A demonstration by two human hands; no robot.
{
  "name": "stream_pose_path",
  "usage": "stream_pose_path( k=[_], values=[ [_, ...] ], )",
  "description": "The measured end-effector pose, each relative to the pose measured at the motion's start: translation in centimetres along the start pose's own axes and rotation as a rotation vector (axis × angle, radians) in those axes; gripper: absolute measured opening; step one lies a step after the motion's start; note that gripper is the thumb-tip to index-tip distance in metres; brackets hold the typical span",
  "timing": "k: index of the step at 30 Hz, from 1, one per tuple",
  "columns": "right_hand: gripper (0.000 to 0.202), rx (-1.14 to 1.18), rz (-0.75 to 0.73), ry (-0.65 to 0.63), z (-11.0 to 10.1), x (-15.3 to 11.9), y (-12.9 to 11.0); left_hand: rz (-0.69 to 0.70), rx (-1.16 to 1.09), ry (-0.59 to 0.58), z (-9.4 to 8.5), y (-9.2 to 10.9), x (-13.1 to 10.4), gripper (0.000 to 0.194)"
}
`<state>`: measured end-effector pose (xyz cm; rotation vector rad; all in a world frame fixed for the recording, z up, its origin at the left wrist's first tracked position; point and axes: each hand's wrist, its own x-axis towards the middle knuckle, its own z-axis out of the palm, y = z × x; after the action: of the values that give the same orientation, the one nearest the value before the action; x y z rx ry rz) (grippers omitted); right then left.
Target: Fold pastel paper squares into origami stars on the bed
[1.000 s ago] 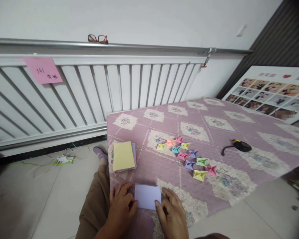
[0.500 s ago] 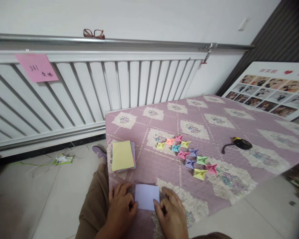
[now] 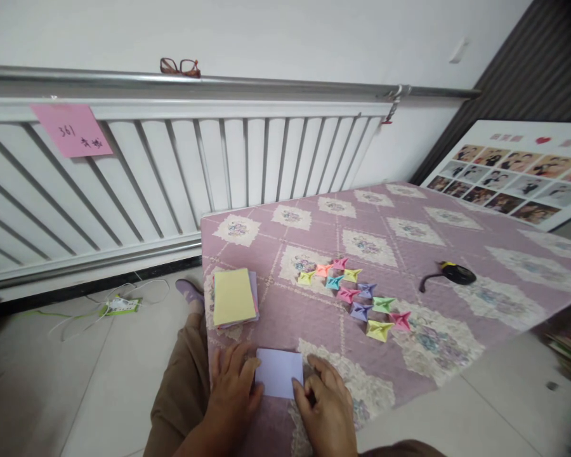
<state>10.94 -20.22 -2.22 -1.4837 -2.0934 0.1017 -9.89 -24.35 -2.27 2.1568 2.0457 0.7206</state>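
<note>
A square of light purple paper [image 3: 279, 373] lies on the flowered tablecloth in front of me. My left hand [image 3: 233, 387] rests at its left side, with thumb and forefinger bent against that edge. On the lower right corner presses the thumb of my right hand [image 3: 327, 400], its other fingers curled beside the right edge. Beyond my left hand is a stack of coloured paper [image 3: 234, 297], yellow on top. Several small folded paper pieces, among them a yellow one [image 3: 379, 330] and a pink one [image 3: 400, 320], stand in two slanting rows to the right.
A black and yellow object with a dark tail [image 3: 458, 273] lies on the right of the tablecloth [image 3: 309, 311]. Behind are a white radiator [image 3: 254, 158] and a pipe with glasses [image 3: 181, 66]. A photo board [image 3: 518, 171] leans at right; a power strip [image 3: 121, 306] lies on the floor.
My left thumb has come off the paper's lower left corner to its left edge, and the forefinger has moved up to that edge. My right hand stays nearly in place. The view shifts slightly.
</note>
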Motion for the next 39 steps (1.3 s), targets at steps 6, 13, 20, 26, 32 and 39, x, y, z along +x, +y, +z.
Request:
stream_pose_path(
  k=[6,13,20,26,32,39],
  values=[
    [0.009,0.074,0.041,0.01,0.3,-0.2,0.2,0.337,0.014,-0.076,1.1,-0.4,0.6,0.025],
    [0.03,0.053,-0.057,0.09,-0.1,-0.4,0.5,0.409,0.01,-0.125,1.0,-0.3,1.0,0.024],
    [0.054,-0.044,-0.43,-0.074,2.2,-3.7,-2.7,0.474,0.05,-0.126,0.4,-0.7,0.8,0.023],
    [0.056,-0.052,-0.399,-0.086,2.7,-5.2,-1.4,0.475,0.027,-0.206,-1.5,-1.3,0.4,0.034],
    [0.05,-0.053,-0.441,-0.144,0.6,-5.0,2.0,0.408,-0.02,-0.246,-3.0,-2.3,-0.3,0.044],
    [0.036,-0.038,-0.268,-0.075,-0.5,-4.3,3.1,0.249,-0.145,-0.246,-3.3,-1.5,0.4,0.027]
  ],
)
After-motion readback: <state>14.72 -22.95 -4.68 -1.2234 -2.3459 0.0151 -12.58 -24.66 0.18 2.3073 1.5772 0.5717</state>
